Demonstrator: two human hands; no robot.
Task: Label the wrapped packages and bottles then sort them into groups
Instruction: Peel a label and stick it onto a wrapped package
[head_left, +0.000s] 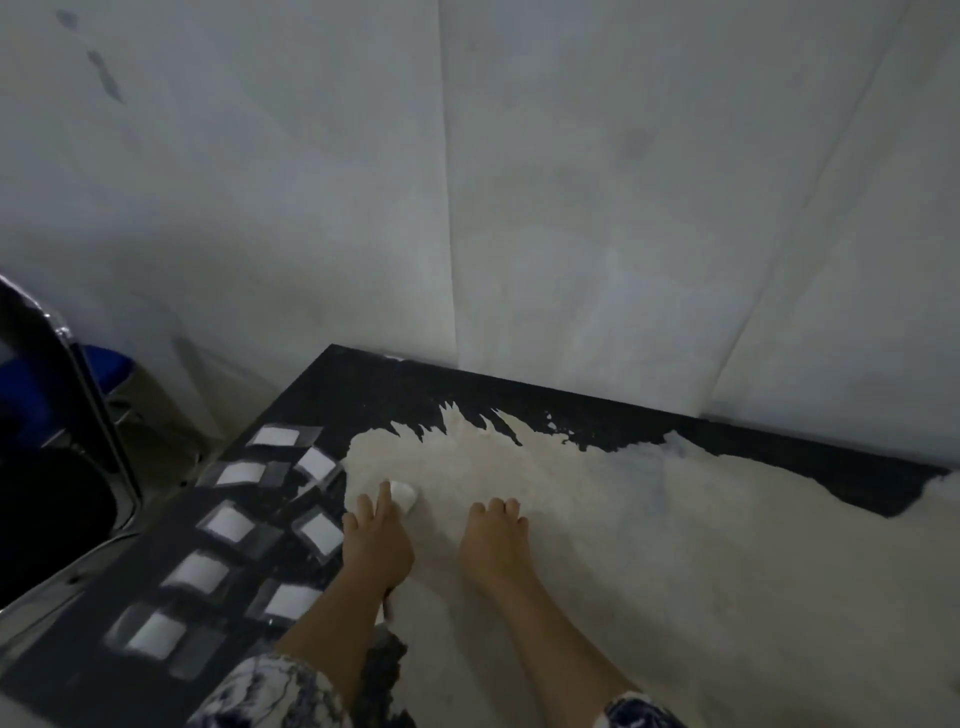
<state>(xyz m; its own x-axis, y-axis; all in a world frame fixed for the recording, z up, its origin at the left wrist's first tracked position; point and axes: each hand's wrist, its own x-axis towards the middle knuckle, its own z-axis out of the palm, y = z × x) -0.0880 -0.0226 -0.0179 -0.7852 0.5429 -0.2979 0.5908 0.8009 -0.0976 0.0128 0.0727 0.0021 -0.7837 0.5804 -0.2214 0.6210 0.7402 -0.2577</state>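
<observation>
Several dark wrapped packages with white labels (226, 522) lie in two rows on the black table (519, 405), left of my hands. My left hand (376, 540) rests palm down on the cream furry cover (675, 545), its straight fingers touching a small white object (406, 492) at the fingertips. What that object is cannot be made out. My right hand (493, 540) rests on the fur beside it, fingers curled under, with nothing visible in it. No bottles are in view.
A chair with a shiny metal frame (98, 415) and a black seat stands close to the table's left edge. White wall panels (571, 208) rise directly behind the table. The scene is dim.
</observation>
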